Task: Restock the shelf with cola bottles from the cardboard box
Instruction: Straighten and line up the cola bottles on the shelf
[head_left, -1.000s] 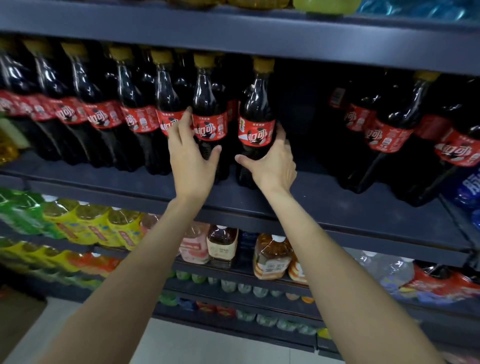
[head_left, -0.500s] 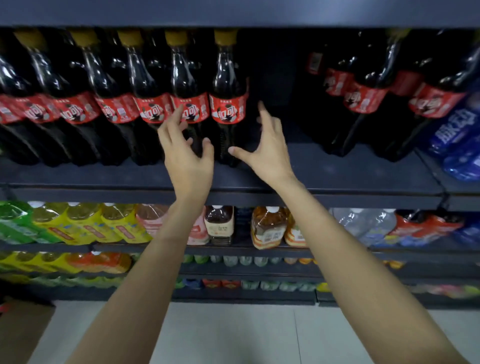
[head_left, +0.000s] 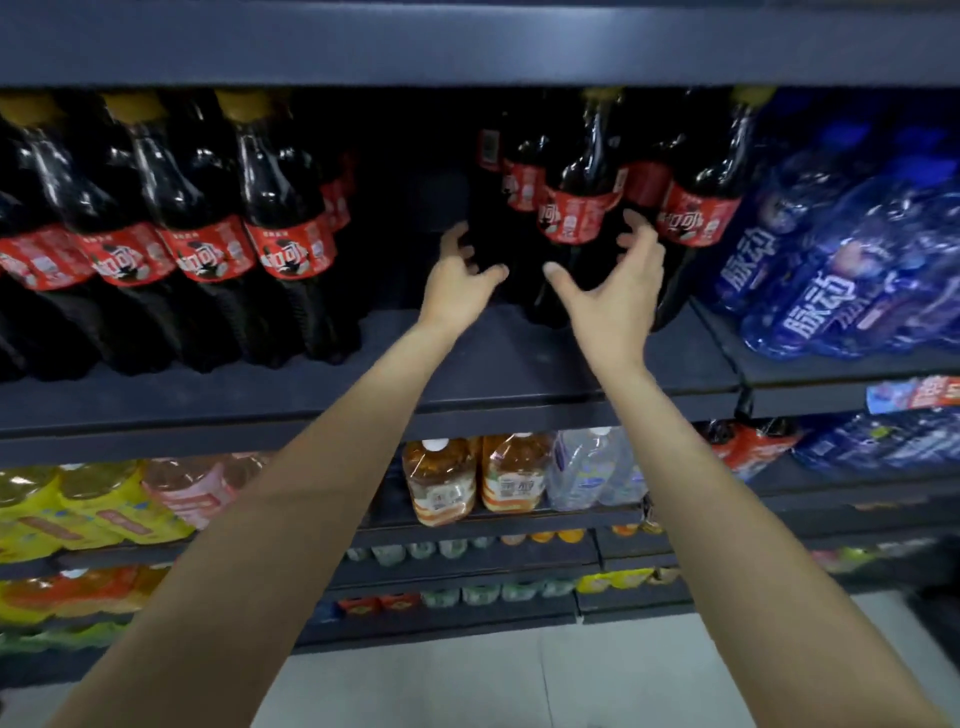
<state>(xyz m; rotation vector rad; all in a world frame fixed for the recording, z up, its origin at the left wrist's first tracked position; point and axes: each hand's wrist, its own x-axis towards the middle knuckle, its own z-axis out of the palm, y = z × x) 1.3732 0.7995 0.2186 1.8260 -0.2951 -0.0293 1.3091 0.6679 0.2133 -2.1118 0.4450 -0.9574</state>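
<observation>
Both hands shifted rightward: left hand (head_left: 457, 283), right hand (head_left: 618, 291), fingers spread, empty (reaching), near right-side cola bottles (head_left: 574, 223); shelf (head_left: 467, 384) gap remains.

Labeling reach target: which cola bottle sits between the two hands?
The front cola bottle of the right group, standing right of the shelf gap. The left hand and right hand flank its lower body; others stand outside.

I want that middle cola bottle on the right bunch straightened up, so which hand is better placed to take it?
Probably the right hand. Its spread fingers already bracket the cola bottle, thumb on one side and fingertips near the label's other edge. The left hand sits beside it, by the darker bottle further left.
</observation>
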